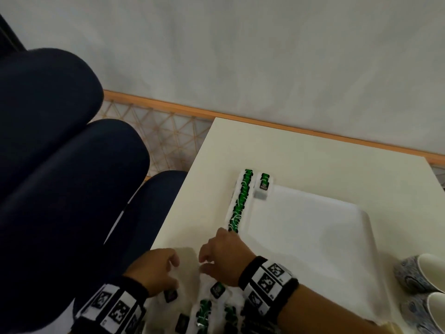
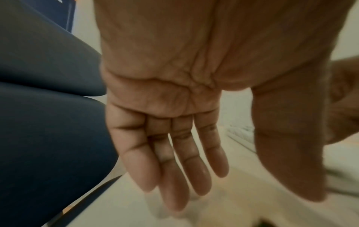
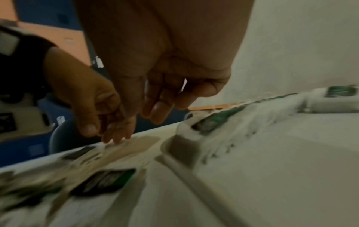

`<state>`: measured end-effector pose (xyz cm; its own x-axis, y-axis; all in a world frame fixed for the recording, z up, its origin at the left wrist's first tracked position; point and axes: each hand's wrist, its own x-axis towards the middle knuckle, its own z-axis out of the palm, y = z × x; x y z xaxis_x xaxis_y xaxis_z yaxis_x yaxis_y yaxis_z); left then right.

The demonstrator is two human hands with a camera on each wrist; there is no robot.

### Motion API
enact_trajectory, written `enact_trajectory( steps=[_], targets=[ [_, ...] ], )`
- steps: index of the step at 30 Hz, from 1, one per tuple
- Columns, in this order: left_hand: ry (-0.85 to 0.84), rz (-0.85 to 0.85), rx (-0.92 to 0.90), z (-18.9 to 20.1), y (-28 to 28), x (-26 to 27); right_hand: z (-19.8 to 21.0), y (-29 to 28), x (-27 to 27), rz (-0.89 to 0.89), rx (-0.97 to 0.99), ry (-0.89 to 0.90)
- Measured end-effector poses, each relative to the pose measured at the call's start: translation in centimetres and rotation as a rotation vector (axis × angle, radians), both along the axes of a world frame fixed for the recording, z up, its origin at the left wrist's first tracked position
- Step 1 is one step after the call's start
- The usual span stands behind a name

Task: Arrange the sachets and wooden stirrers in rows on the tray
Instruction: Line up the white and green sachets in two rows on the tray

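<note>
Sachets (image 1: 237, 201) line the tray's (image 1: 313, 237) left edge; loose ones (image 1: 204, 309) lie on the worktop (image 1: 313, 160). Left hand (image 1: 154, 268) and right hand (image 1: 224, 256) hover there, fingers relaxed, empty.

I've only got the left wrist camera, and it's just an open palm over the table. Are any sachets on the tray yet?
Observer: Yes. The head view shows a row of green sachets along the tray's left edge.
Operator: Only that row?
Observer: One more sachet lies beside its far end.
Operator: Where are the rest?
Observer: A pile of loose sachets lies on the table outside the tray's near left corner, below the right hand.
</note>
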<state>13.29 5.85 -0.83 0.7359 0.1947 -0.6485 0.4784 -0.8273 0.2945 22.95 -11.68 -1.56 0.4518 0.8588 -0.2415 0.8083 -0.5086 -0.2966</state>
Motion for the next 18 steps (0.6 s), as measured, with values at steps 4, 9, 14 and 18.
enact_trajectory(
  steps=[4,9,14,18],
  targets=[
    [-0.063,-0.073,0.075,-1.0,-1.3,-1.1,-0.1,1.0,-2.0,0.200,-0.242,-0.110],
    [-0.060,-0.104,0.146,-1.2,-1.5,-2.8,0.0,0.2,-2.6,0.245,-0.325,-0.153],
    [-0.051,-0.136,0.240,-1.6,-2.0,-3.9,-0.9,-0.7,-3.2,0.216,-0.362,-0.175],
    [-0.148,-0.029,0.131,-1.7,-1.9,-4.5,-0.9,-1.2,-3.5,0.160,-0.285,-0.167]
  ],
)
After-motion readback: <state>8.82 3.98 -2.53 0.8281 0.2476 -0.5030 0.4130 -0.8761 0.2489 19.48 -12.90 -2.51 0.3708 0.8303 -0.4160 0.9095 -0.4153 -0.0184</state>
